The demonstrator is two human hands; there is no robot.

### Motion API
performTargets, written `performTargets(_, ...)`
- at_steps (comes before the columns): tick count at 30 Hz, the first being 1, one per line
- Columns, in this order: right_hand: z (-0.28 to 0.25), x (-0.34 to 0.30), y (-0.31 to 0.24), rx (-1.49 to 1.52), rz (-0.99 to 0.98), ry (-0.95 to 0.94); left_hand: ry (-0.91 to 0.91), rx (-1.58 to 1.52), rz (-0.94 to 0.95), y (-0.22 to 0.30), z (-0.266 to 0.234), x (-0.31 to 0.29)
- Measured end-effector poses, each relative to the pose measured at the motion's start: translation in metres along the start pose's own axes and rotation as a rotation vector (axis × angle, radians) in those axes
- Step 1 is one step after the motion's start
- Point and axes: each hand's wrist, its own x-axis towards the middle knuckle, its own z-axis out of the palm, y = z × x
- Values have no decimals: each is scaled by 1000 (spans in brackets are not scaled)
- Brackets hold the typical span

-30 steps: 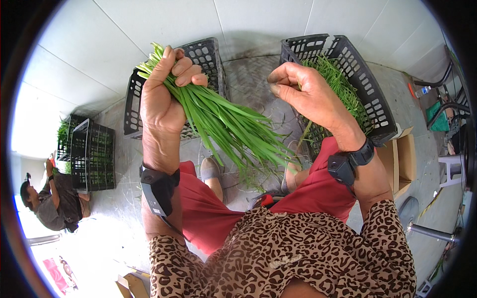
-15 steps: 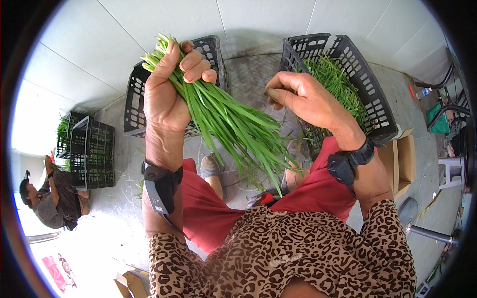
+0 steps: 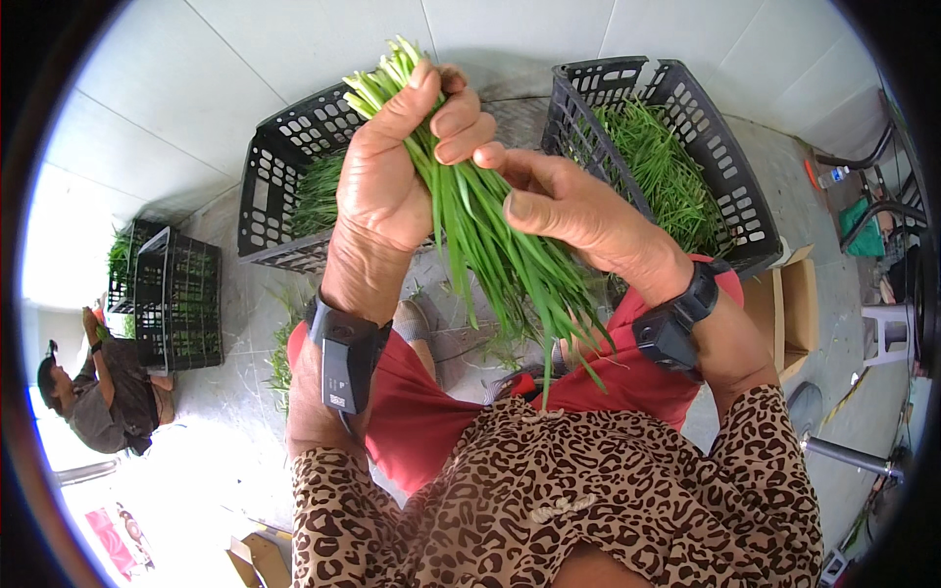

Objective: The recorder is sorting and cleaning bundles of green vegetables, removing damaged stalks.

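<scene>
A bunch of garlic chives (image 3: 510, 250), long flat green leaves with pale cut ends, is gripped in my left hand (image 3: 397, 167). The pale ends stick up above the fist, and the leaves hang down to the right over my lap. My right hand (image 3: 588, 211) is against the bunch's right side, just below the left little finger. Its thumb lies in front of the leaves, and its curled fingers are partly hidden. A black strapped device sits on each wrist.
Behind my hands stand a black crate with greens (image 3: 284, 230) at left and a fuller black crate (image 3: 720, 157) at right. Stacked crates (image 3: 181, 304) and a crouching person (image 3: 108, 402) are far left. A cardboard box (image 3: 794, 309) and a stool (image 3: 887, 333) are at right.
My left hand has moved right with the chives, and their leaves hang more steeply. My right hand, apart from the bunch before, has come down to its side.
</scene>
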Motion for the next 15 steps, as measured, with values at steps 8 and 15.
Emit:
performTargets(8, 19, -4, 3, 258, 155, -109, -10, -4, -56, -18, 4, 7)
performTargets(15, 11, -5, 9, 291, 246, -139, 55, 33, -29, -20, -5, 10)
